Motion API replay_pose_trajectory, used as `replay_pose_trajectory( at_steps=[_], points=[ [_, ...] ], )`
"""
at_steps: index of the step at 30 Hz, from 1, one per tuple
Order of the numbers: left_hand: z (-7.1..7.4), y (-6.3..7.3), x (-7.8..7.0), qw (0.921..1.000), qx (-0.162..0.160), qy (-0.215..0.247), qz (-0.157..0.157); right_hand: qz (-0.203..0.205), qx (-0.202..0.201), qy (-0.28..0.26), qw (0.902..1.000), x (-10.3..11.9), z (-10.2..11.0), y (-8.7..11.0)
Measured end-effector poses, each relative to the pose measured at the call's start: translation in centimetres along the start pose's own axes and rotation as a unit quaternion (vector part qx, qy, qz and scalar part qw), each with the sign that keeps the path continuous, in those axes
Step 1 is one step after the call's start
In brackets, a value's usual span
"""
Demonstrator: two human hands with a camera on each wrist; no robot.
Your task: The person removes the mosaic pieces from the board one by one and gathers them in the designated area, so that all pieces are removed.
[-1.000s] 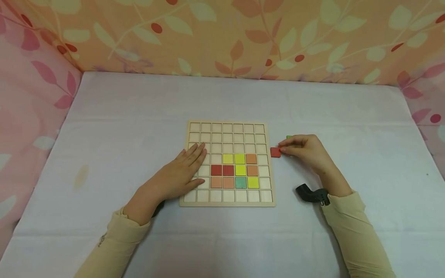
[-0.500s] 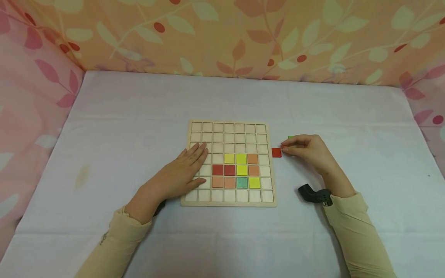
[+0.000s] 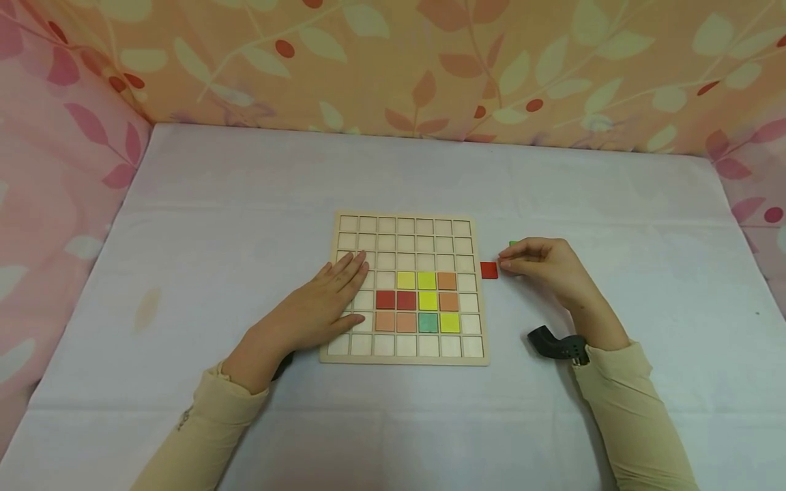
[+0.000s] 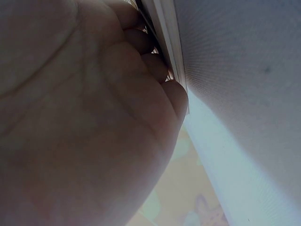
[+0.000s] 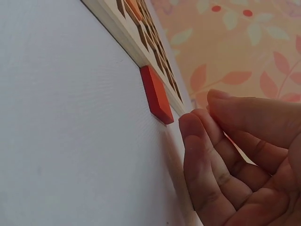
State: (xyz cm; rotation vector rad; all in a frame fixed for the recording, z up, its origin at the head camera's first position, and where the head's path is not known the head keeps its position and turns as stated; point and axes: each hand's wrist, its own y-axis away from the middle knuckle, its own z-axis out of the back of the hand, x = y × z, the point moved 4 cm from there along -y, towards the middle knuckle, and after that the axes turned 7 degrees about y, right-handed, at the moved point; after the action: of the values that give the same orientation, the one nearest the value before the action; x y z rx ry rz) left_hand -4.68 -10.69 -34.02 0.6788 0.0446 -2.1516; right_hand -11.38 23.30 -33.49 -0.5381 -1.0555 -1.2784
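Observation:
My left hand (image 3: 322, 303) lies flat across the left side of a wooden grid board (image 3: 405, 346), fingers straight. In the left wrist view its palm fills much of the picture, with the fingertips at the board's edge (image 4: 169, 42). A red square tile (image 3: 488, 270) lies on the cloth against the board's right edge. Just right of that tile is my right hand (image 3: 546, 269), its fingers loosely bent and holding nothing. The right wrist view shows a small gap between the fingertips and the red tile (image 5: 156, 96).
Red, yellow, orange and teal tiles (image 3: 428, 322) fill several cells in the board's middle. A green tile (image 3: 512, 243) peeks out behind my right hand. A black wrist device (image 3: 555, 343) sits by the right sleeve. Floral cloth walls (image 3: 393, 68) border the table.
My right fingertips have drawn slightly right, off the red tile, which stays at the board's edge. The left hand remains in place on the board. The head view has shifted a little.

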Motion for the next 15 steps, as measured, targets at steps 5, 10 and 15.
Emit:
replay_pose_trajectory(
  at_steps=[5,10,15],
  points=[
    [0.15,0.04,-0.11,1.0,0.002,0.001,0.001,0.005,0.005,-0.002,1.0,0.25,-0.05,0.09],
    [0.26,0.06,-0.21,1.0,0.005,0.004,0.003,0.012,0.009,-0.007,0.9999,0.4,-0.1,0.15],
    [0.3,0.04,-0.28,0.9999,0.006,0.007,0.003,0.017,0.013,-0.004,0.9998,0.52,-0.16,0.18]
  ],
)
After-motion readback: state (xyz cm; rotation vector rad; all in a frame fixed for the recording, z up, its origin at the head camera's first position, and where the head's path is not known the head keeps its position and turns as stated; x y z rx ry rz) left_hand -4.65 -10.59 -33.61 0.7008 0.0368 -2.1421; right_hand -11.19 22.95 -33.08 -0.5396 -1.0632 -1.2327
